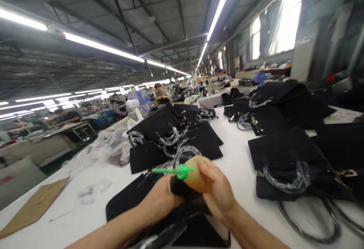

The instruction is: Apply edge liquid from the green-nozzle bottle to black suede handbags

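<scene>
My right hand (217,192) is wrapped round a tan squeeze bottle (196,177) with a green nozzle (173,171) that points left. My left hand (159,201) is closed on the edge of a black bag (148,211) lying right under the bottle at the near edge of the white table (236,161). The bag's plastic-wrapped handle (159,237) trails toward me. The nozzle tip hangs just above the bag.
Several black bags with plastic-wrapped handles lie piled across the table, at centre (173,135) and right (290,158). A brown cardboard sheet (34,207) lies at the left edge, crumpled plastic (113,150) beyond it. A small fan (139,104) stands behind. Other workers sit far off.
</scene>
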Tool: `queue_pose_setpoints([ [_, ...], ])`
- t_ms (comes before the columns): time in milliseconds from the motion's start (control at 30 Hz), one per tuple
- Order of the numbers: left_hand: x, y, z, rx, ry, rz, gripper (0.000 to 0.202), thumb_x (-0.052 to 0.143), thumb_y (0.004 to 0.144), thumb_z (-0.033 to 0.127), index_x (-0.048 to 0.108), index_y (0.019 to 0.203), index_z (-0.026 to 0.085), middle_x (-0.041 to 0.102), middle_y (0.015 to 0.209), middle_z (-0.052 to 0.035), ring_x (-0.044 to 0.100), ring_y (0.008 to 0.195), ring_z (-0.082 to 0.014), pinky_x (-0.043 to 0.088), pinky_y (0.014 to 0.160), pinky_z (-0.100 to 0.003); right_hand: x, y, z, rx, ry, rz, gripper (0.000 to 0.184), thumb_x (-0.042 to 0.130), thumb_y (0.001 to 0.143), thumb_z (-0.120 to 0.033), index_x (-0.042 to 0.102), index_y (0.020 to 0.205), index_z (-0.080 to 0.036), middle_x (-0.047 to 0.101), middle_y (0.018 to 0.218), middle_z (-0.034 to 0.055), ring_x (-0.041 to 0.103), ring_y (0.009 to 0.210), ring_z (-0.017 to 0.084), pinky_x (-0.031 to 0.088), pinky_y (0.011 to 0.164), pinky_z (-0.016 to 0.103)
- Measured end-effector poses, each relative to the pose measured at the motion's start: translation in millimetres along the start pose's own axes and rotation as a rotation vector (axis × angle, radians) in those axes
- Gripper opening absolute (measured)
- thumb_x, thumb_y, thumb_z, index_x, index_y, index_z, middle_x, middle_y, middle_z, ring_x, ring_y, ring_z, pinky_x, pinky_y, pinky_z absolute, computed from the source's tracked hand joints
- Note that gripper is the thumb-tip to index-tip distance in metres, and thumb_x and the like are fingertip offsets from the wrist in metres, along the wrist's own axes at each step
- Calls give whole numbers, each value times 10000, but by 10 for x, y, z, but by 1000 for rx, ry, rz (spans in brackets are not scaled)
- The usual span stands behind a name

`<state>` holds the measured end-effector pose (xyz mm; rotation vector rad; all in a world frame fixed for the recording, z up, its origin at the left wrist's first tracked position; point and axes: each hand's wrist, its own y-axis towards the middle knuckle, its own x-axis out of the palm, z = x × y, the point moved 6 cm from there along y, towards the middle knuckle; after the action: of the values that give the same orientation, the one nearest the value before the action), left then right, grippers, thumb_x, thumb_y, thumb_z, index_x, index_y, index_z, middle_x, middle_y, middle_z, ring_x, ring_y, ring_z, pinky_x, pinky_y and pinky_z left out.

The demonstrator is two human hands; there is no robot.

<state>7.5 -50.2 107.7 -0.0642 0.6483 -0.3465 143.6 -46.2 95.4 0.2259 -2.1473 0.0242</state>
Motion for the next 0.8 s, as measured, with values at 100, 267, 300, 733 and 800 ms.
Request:
queue_pose_setpoints([
  [100,-61,-102,-129,-151,-26,-27,115,609,625,203,634,722,144,577,665,27,509,634,-137,407,575,-235,-299,-122,-398,-59,32,100,271,780,711,-424,717,879,-221,715,871,15,649,780,200,560,758,342],
  [267,-163,-214,-222,-182,49,115,167,693,662,275,576,716,168,505,635,55,449,611,-115,346,549,-225,-897,-507,-559,87,2,286,270,802,661,-427,751,852,-244,738,832,49,704,709,251,580,573,337],
  [300,-166,-213,-202,-148,67,140,164,696,668,275,578,718,171,519,661,48,470,634,-122,366,573,-230,-951,-604,-500,139,-13,282,288,809,649,-431,760,843,-222,740,830,67,712,717,266,588,582,347],
  [733,27,2,-1,-19,485,87,221,696,764,305,552,915,232,666,788,23,629,765,-203,382,656,-276,-1036,-526,210,269,172,198,309,827,730,-426,762,956,-225,782,1009,40,716,965,217,554,969,343],
  [800,56,32,-24,-60,520,100,469,820,637,396,566,1002,248,707,858,8,669,828,-253,416,670,-292,-1084,-462,264,287,259,246,297,855,709,-380,771,962,-247,793,1004,22,739,945,231,574,970,390],
])
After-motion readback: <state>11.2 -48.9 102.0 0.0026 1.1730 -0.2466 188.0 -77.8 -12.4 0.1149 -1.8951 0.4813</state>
